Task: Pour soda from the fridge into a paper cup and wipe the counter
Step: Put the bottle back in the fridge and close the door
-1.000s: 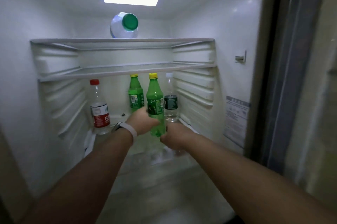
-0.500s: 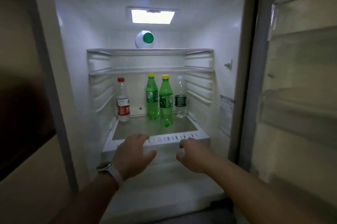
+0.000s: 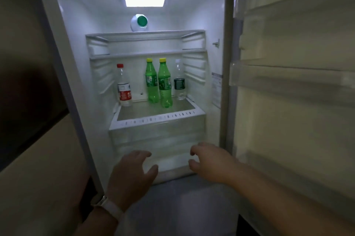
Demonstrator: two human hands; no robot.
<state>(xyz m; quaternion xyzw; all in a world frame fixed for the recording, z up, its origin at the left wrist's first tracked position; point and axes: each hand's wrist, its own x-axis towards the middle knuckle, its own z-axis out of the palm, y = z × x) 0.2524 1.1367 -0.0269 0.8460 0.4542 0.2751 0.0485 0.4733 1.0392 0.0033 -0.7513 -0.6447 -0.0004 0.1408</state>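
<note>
Soda bottles (image 3: 164,84), two, green, yellow-capped, stand at the middle of the fridge shelf (image 3: 159,118). Red-capped bottle (image 3: 124,86) at its left edge, dark-labelled bottle (image 3: 179,82) just right of them. Labels unreadable. Left hand (image 3: 132,176) and right hand (image 3: 209,162) hover below the shelf's front edge, fingers loose, both empty.

Two green soda bottles (image 3: 152,82) (image 3: 164,84), three clear bottles (image 3: 124,86) (image 3: 179,82) (image 3: 138,23), two hands (image 3: 130,178) (image 3: 210,162).

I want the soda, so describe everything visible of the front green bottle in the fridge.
The front green bottle is see-through green plastic with a yellow cap and a green label round its middle. It stands upright on the shelf, just ahead of a second green bottle. Neither the left hand nor the right hand touches it.
</note>
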